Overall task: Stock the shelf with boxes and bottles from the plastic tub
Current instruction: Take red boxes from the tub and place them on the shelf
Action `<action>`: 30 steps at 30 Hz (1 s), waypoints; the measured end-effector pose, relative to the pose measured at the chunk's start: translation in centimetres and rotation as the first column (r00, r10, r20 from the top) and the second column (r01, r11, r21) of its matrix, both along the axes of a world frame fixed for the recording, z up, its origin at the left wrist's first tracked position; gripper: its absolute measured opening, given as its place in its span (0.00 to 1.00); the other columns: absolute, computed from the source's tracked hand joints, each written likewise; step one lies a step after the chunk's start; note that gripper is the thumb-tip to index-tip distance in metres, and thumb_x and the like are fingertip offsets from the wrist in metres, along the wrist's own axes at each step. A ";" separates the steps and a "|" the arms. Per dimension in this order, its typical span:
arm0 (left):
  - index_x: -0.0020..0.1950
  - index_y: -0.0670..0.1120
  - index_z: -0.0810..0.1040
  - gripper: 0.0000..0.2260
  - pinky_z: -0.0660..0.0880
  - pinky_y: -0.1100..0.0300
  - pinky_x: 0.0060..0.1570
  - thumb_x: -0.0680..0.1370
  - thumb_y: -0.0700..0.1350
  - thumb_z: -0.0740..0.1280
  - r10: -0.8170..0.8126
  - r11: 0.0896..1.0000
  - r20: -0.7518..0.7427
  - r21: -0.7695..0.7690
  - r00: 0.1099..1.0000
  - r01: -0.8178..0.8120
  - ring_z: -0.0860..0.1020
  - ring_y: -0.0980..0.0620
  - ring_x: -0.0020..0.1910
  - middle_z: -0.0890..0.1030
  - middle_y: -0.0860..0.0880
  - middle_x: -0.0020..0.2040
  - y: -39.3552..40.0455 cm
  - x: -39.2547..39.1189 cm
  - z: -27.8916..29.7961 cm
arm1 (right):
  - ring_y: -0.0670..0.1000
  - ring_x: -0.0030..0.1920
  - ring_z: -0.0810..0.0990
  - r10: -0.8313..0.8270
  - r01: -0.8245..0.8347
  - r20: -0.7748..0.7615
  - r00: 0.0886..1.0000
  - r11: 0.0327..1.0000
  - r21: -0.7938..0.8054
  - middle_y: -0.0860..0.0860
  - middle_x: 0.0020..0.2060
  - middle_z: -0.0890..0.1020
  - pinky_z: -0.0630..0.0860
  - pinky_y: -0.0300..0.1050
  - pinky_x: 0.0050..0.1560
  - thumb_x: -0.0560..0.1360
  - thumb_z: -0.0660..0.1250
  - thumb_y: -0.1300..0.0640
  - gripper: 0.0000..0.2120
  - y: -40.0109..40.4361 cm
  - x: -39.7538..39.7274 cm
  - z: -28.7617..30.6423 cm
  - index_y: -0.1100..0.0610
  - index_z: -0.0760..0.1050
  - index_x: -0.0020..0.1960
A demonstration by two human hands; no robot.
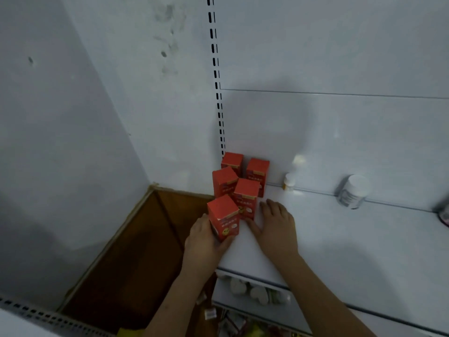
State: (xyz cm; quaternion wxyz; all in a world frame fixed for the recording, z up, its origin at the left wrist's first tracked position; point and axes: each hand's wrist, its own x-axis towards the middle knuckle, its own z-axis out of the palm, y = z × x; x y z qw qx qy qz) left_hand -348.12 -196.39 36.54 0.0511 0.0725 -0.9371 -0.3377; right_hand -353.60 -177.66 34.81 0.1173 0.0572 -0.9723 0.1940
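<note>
A pale grey-white wall [60, 142] fills the space to the left of and above the hands, meeting a second white panel [170, 105] smudged with dark marks. A slotted upright strip [217, 76] with black notches runs down toward the hands. Below and to their left lies brown wooden flooring [136, 251], edged by a light skirting strip [116, 237]. Soft, dim light casts a broad round shadow [264, 122] on the back panel above the hands.
</note>
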 end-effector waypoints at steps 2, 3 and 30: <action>0.70 0.52 0.67 0.33 0.74 0.48 0.62 0.72 0.68 0.66 0.013 0.999 0.033 -0.050 0.999 -0.011 0.71 0.50 0.66 0.73 0.52 0.65 0.0 0.3 -0.2 | 0.59 0.70 0.71 -0.016 0.017 0.044 0.999 1.000 -0.006 0.57 0.69 0.75 0.68 0.56 0.70 0.77 0.50 0.33 0.36 0.7 0.9 -0.3 0.58 0.72 0.70; 0.72 0.51 0.66 0.34 0.73 0.47 0.64 0.72 0.68 0.67 0.025 0.997 0.041 -0.069 0.999 -0.022 0.70 0.48 0.68 0.72 0.50 0.68 -0.1 0.5 -0.2 | 0.59 0.72 0.68 -0.014 0.015 0.066 0.998 1.000 -0.014 0.58 0.71 0.72 0.65 0.55 0.73 0.77 0.51 0.34 0.36 1.1 1.5 -0.4 0.58 0.70 0.73; 0.77 0.52 0.64 0.32 0.63 0.47 0.73 0.76 0.65 0.54 -0.544 0.838 -0.247 -0.207 0.802 0.505 0.61 0.51 0.76 0.66 0.52 0.76 37.0 17.8 4.2 | 0.50 0.76 0.59 -0.263 0.216 -0.122 0.957 0.928 -0.303 0.51 0.76 0.64 0.56 0.43 0.75 0.80 0.59 0.41 0.30 38.1 26.0 12.7 0.53 0.60 0.78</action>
